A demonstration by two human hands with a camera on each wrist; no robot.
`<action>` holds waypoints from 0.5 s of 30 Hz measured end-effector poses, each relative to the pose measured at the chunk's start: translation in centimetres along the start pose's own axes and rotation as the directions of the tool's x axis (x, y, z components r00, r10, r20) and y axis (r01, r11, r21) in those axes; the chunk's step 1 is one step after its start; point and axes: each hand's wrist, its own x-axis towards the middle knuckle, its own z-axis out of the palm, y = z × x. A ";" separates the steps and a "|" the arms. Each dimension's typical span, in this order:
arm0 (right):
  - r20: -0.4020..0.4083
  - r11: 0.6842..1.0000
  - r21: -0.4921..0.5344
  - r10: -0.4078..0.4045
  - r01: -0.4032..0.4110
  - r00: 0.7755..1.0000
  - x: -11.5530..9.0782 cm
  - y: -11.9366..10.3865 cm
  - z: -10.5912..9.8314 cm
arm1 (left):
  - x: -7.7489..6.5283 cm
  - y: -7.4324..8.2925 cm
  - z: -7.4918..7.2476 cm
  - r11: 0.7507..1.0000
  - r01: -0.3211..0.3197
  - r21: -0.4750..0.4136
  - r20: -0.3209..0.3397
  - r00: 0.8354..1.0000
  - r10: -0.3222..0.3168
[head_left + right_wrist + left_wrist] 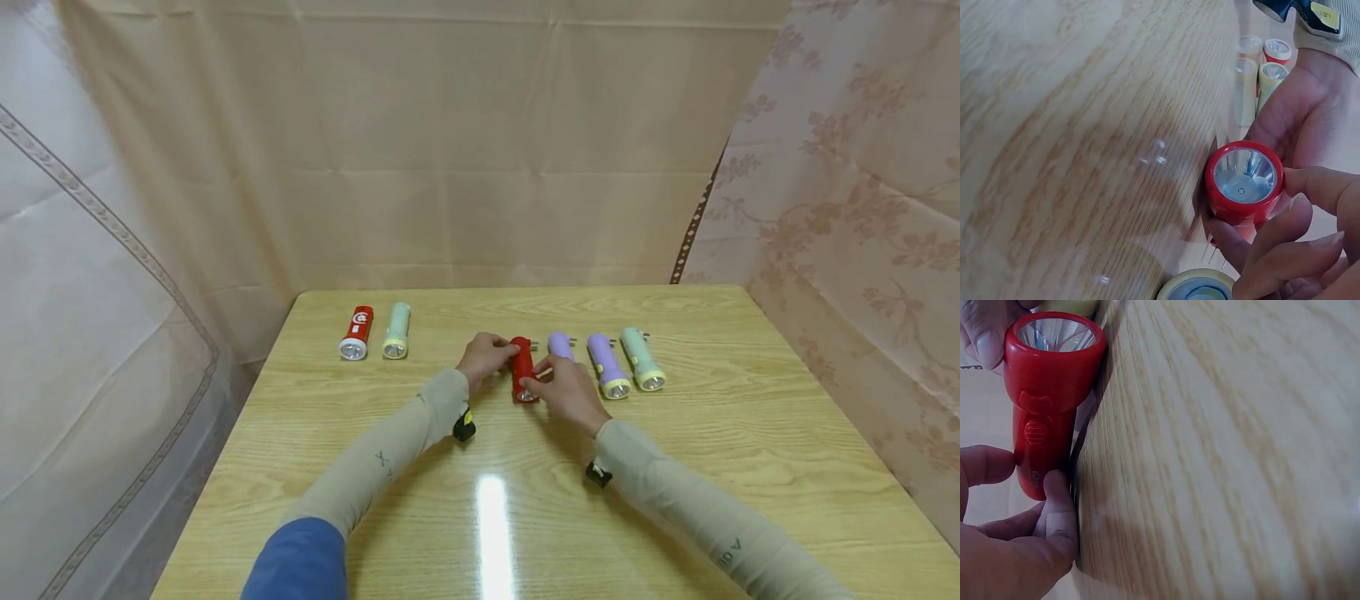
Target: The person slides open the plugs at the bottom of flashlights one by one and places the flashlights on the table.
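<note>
A red flashlight lies on the wooden table, its lens end toward me. My left hand pinches the tail end between thumb and fingers, while my right hand grips the head from the other side. In the left wrist view the red flashlight shows a ridged slide switch on its body. The right wrist view looks into its clear reflector, with right-hand fingers around the red rim. Just right of it, a purple flashlight is partly hidden by my right hand.
Farther right lie another purple flashlight and a mint green one, both with yellow rims and small side prongs. At the left are a red flashlight with a white head and a mint green one. Cloth hangs behind the table.
</note>
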 end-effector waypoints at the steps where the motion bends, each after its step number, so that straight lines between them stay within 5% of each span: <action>1: 0.002 1.000 0.000 -0.003 0.003 1.000 0.0 0.0 0.0 | 0.0 0.0 0.0 1.000 0.000 0.006 -0.003 1.000 0.000; 15: -0.079 0.997 -0.013 -0.071 0.070 0.994 -0.2 -0.4 0.2 | -1.7 -0.3 -1.9 1.000 0.009 -0.028 0.056 0.998 -0.008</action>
